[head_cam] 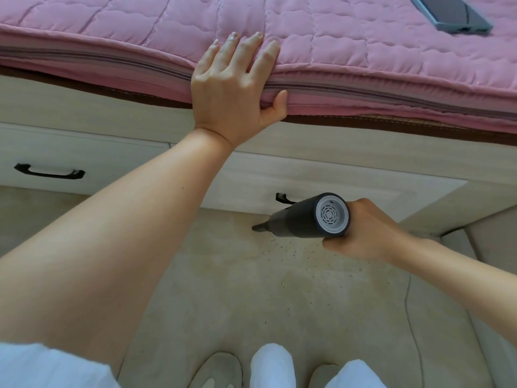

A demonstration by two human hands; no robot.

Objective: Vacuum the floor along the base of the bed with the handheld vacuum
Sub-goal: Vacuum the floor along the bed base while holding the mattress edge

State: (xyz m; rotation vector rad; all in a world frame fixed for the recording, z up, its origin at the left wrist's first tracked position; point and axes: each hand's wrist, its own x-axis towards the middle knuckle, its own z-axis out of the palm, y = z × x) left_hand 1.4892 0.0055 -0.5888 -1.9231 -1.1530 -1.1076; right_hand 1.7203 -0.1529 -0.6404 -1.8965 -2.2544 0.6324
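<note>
My right hand (363, 231) grips the dark handheld vacuum (305, 217), whose pale grey rear cap faces the camera. Its narrow nozzle (258, 227) points left and down onto the beige floor (251, 289), just in front of the bed base (321, 180). Small dark crumbs (291, 247) lie scattered on the floor to the right of the nozzle tip. My left hand (237, 88) rests on the edge of the pink quilted mattress cover (363, 51), fingers spread flat on top and thumb against its side.
The bed base has pale drawers with black handles (49, 172), one partly hidden behind the vacuum. A dark phone-like slab (447, 12) lies on the bed at top right. My slippered feet (221, 371) stand at the bottom. A thin cord (411, 317) crosses the floor on the right.
</note>
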